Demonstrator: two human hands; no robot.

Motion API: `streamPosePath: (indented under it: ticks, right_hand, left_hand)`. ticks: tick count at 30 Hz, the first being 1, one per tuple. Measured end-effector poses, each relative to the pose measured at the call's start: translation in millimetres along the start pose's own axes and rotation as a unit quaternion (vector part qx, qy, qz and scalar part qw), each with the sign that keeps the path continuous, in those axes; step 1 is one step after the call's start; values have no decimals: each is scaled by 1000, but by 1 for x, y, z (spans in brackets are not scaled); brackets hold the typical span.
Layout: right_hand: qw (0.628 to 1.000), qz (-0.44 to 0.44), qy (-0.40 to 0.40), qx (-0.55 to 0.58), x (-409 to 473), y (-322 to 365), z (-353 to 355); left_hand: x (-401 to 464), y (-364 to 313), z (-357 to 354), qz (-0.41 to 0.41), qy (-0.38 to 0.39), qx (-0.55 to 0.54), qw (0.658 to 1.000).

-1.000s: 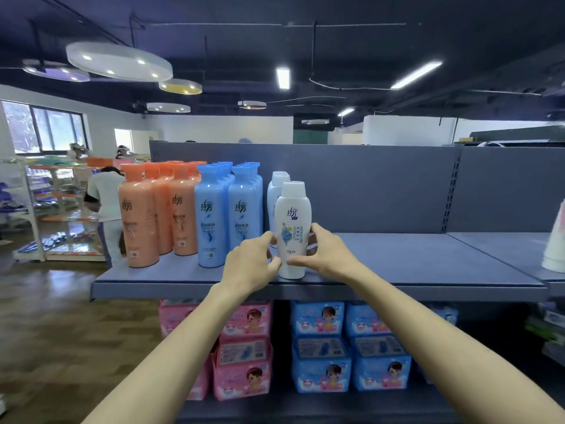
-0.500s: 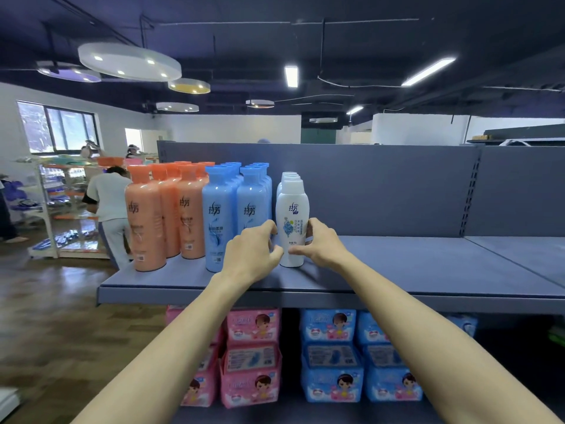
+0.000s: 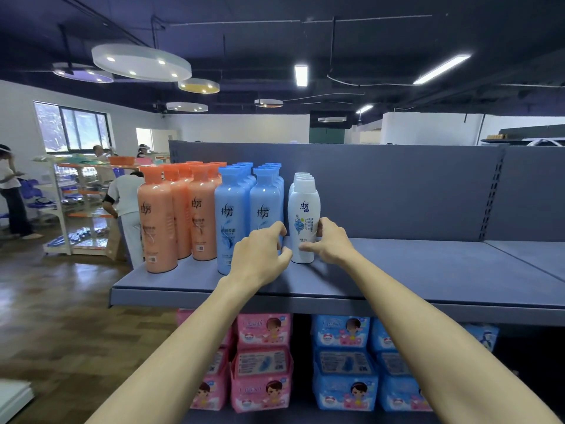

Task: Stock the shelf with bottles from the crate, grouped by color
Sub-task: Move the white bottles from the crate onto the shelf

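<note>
On the grey shelf [image 3: 428, 270] stand rows of orange bottles [image 3: 157, 221], blue bottles [image 3: 230, 221] and white bottles. The front white bottle [image 3: 303, 215] stands upright at the head of its row, right of the blue ones. My right hand [image 3: 330, 241] wraps its lower right side, thumb across the front. My left hand [image 3: 263, 255] is at the bottle's lower left, fingers curled against it and in front of a blue bottle. The crate is out of view.
The shelf stretches bare to the right of the white row. Pink packs [image 3: 260, 362] and blue packs [image 3: 345, 362] fill the lower shelf. People stand by a distant rack [image 3: 70, 209] on the left, over a wooden floor.
The white bottle has been slid back from the shelf's front edge into line against the other white bottles, with both hands following it. The camera has come closer.
</note>
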State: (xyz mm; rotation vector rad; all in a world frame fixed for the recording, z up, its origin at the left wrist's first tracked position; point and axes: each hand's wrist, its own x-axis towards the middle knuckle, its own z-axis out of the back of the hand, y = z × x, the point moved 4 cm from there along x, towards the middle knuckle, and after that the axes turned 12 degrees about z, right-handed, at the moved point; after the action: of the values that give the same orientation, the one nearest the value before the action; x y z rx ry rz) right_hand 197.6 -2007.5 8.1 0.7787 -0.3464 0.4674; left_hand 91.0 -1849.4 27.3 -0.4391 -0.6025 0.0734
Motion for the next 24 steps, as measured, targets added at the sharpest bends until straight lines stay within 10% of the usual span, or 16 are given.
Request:
streamPosePath:
  ticks: [24]
  right_hand:
    - [990, -8, 49, -133, -31, 25, 28]
  left_hand:
    - [-18, -17, 8, -10, 9, 1, 1000]
